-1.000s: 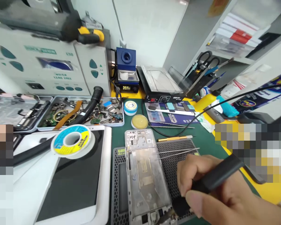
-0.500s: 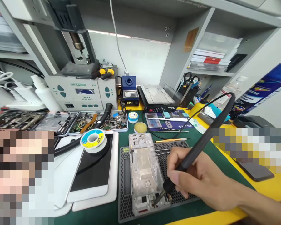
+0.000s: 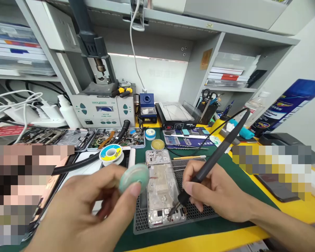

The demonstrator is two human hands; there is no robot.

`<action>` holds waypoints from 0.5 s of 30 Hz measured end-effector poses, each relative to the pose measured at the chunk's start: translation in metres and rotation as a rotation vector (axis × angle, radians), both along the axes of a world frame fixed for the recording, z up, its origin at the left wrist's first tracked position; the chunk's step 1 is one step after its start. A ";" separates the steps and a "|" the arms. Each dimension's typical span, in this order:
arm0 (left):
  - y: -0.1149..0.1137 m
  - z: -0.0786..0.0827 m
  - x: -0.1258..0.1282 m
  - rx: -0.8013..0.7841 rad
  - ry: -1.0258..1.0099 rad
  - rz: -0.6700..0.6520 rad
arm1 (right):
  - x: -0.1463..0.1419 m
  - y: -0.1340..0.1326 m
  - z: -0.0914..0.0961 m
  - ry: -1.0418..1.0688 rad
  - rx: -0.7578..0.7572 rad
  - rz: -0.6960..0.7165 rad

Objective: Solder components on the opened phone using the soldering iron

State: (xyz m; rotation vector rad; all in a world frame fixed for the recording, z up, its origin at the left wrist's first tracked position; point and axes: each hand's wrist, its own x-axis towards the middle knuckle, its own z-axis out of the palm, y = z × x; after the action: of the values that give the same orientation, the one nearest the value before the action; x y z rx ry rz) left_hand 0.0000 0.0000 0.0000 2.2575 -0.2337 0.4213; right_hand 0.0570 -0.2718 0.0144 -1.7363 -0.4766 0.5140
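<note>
My left hand (image 3: 89,210) pinches a small round green spool of desoldering braid (image 3: 133,176) between thumb and fingers. A short copper-coloured end sticks out to its right, over the phone frame. My right hand (image 3: 217,196) grips a black soldering iron (image 3: 210,162) like a pen. The iron's tip is at the lower end of the opened silver phone frame (image 3: 161,189); whether it touches I cannot tell. Thin silver tweezers (image 3: 177,168) poke out left from behind my right fingers. The frame lies on a grey honeycomb mat (image 3: 196,203).
A solder wire spool (image 3: 111,154) stands on white tablet panels at left. Behind the frame are a flux tin (image 3: 157,144) and a white-blue jar (image 3: 150,134). The iron's cable (image 3: 220,124) arcs right. A rework station (image 3: 102,113) and hot plate (image 3: 177,119) line the back.
My left hand has come into view from the left with the green spool. The camera view has shifted upward and back a little. My right hand still holds the iron at the frame's lower end.
</note>
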 end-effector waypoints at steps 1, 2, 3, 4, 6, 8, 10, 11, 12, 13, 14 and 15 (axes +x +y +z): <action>-0.004 0.008 0.008 0.006 0.040 -0.059 | 0.000 0.000 0.000 0.005 -0.004 -0.001; -0.007 0.014 0.016 -0.028 0.070 -0.147 | -0.001 0.000 0.000 0.010 -0.006 0.002; -0.010 0.018 0.021 -0.055 0.100 -0.185 | -0.001 0.000 0.000 0.019 -0.010 0.004; -0.012 0.019 0.026 -0.078 0.114 -0.219 | -0.002 0.000 0.000 0.028 -0.013 0.006; -0.013 0.016 0.030 -0.121 0.127 -0.239 | -0.003 0.000 0.000 0.038 -0.017 0.003; -0.011 0.008 0.030 -0.149 0.137 -0.230 | -0.003 -0.001 0.000 0.041 -0.021 -0.002; -0.008 0.001 0.028 -0.165 0.148 -0.204 | -0.003 -0.001 0.000 0.050 -0.025 -0.004; -0.006 -0.001 0.027 -0.165 0.146 -0.185 | -0.003 -0.001 -0.001 0.057 -0.026 -0.003; -0.005 -0.002 0.026 -0.161 0.139 -0.171 | -0.003 -0.001 -0.001 0.062 -0.026 -0.001; -0.004 -0.003 0.026 -0.152 0.121 -0.153 | -0.003 -0.001 -0.001 0.065 -0.025 0.000; -0.003 -0.003 0.025 -0.136 0.095 -0.145 | -0.003 -0.002 -0.001 0.067 -0.019 -0.001; -0.003 -0.002 0.025 -0.118 0.071 -0.137 | -0.003 -0.002 -0.001 0.066 -0.017 -0.003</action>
State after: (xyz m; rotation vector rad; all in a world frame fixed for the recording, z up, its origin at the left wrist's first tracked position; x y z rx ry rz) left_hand 0.0251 -0.0034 -0.0018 2.1223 -0.3159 0.2748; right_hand 0.0537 -0.2736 0.0132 -1.7308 -0.4233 0.5732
